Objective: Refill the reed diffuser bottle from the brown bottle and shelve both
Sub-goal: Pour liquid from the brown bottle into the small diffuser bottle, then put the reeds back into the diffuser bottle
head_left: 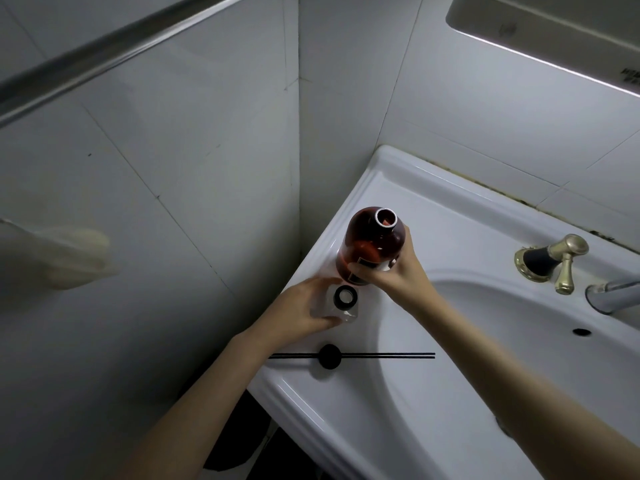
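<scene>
My right hand grips the brown bottle around its lower body, holding it upright above the sink ledge with its mouth uncapped. Just below and left of it, the clear reed diffuser bottle with a black collar stands on the ledge, and my left hand wraps its left side. Two black reeds lie across the ledge and basin rim in front. A round black cap rests on them.
The white sink fills the right side, with a brass tap handle and a chrome spout at the far right. Tiled walls meet in a corner behind the bottles. A steel rail crosses the upper left.
</scene>
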Demonstrator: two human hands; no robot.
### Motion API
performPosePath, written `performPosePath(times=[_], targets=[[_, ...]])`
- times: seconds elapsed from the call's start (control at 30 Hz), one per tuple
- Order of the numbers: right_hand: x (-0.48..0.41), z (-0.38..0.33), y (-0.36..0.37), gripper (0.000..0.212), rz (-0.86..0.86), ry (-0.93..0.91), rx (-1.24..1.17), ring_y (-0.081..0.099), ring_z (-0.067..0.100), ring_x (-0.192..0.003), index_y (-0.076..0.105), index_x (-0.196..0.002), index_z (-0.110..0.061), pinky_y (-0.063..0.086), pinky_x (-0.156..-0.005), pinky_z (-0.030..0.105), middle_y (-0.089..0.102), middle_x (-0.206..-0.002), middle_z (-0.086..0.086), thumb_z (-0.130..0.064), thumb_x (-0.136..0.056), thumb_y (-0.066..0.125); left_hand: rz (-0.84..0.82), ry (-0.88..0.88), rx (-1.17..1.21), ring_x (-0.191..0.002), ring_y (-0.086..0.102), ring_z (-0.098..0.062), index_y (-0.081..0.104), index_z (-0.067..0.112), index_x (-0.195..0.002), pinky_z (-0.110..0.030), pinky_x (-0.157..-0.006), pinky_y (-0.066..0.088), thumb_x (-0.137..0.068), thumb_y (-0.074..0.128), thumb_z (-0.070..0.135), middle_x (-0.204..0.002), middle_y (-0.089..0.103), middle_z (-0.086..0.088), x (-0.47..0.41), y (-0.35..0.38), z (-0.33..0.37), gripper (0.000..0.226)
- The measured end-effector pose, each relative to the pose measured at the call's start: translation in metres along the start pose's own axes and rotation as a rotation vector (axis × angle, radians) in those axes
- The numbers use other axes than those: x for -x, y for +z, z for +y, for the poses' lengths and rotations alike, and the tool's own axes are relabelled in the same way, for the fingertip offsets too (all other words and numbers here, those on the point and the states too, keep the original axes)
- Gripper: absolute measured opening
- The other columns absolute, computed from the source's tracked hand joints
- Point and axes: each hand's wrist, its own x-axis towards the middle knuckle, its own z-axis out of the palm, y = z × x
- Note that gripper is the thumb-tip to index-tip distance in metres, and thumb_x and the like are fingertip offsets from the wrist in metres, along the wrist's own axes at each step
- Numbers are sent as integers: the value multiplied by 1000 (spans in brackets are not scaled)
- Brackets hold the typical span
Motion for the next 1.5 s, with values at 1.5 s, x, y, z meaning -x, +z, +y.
performPosePath(times=[1.5], targets=[[95, 2, -35, 14, -538, 126, 733, 61, 3, -76, 70, -83, -29, 47, -78, 29, 55, -82, -17, -38, -84, 59, 139, 207, -163, -102, 50, 7, 64, 21, -102, -13, -90, 38, -77, 67, 24, -103, 54, 23, 63, 6, 38, 25]])
